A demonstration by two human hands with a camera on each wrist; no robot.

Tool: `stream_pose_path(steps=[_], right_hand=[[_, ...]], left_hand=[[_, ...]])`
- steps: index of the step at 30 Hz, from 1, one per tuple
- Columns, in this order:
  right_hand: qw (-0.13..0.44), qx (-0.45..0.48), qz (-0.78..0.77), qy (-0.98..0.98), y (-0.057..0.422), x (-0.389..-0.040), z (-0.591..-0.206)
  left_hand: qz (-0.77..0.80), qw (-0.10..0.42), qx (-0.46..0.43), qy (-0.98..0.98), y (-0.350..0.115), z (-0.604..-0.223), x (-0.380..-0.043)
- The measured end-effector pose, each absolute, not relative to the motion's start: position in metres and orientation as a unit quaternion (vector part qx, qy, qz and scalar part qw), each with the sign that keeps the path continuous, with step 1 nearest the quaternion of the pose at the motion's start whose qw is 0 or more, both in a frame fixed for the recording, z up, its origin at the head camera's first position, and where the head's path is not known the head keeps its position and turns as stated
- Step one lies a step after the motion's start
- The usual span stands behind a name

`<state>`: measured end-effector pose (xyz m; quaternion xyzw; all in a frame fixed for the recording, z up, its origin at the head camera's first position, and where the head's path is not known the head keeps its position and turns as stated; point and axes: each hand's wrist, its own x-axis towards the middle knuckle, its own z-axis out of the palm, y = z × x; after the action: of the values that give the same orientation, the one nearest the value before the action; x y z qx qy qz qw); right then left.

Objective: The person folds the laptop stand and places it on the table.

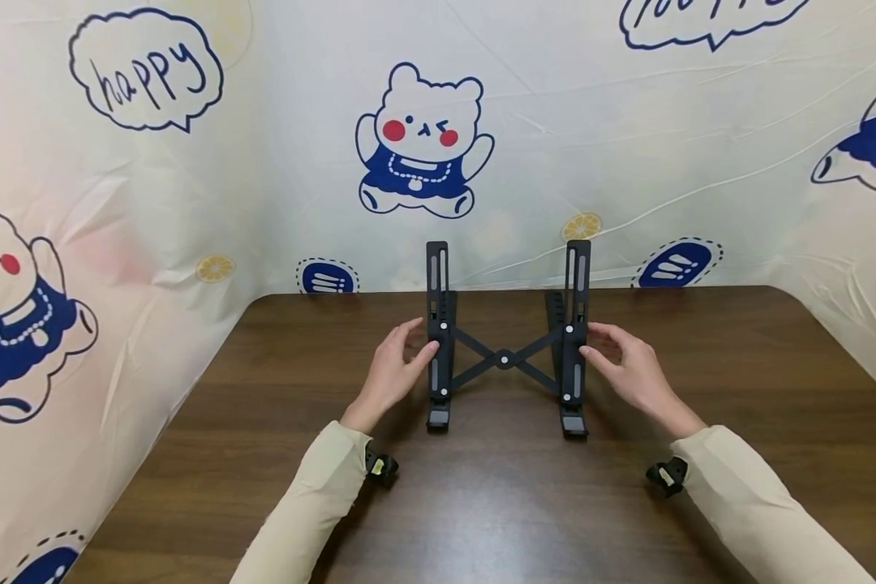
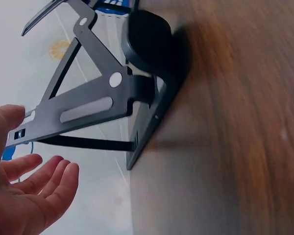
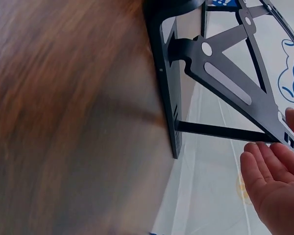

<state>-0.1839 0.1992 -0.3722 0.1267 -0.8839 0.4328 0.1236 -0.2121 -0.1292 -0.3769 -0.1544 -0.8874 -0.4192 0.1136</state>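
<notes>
A black folding laptop stand (image 1: pixel 504 359) is set up on the table, its two slotted rails raised and joined by crossed bars with a round pivot. Beside the left rail (image 2: pixel 85 107) is my left hand (image 1: pixel 392 369), thumb tip right at the rail's edge. Its other fingers (image 2: pixel 63 183) are spread and loosely bent, a gap showing between them and the rail. My right hand (image 1: pixel 631 369) mirrors it at the right rail (image 3: pixel 230 81), thumb at the near side. The fingers (image 3: pixel 257 171) of that hand extend loosely, tips close by the rail's edge.
The brown wooden table (image 1: pixel 504 511) ends just behind the stand. A printed cloth (image 1: pixel 299 162) with cartoon bears hangs along the back and sides. Black wrist devices sit at the left cuff (image 1: pixel 381 466) and the right cuff (image 1: pixel 667 476).
</notes>
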Motion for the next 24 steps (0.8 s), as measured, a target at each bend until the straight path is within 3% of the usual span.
stream_pose_path(steps=[7,18,24], right_hand=[[0.146,0.111,0.449,-0.875,0.196,-0.189,-0.378],[0.117,0.088,0.472,-0.870,0.195,-0.192,-0.378],[0.066,0.084,0.496,-0.862,0.199,-0.194,-0.376]], left_hand=[[-0.444,0.090,-0.145,-0.879,-0.125,-0.376,-0.213],[-0.480,0.039,-0.128,-0.867,-0.126,-0.376,-0.219],[-0.527,-0.002,-0.124,-0.840,-0.129,-0.379,-0.226]])
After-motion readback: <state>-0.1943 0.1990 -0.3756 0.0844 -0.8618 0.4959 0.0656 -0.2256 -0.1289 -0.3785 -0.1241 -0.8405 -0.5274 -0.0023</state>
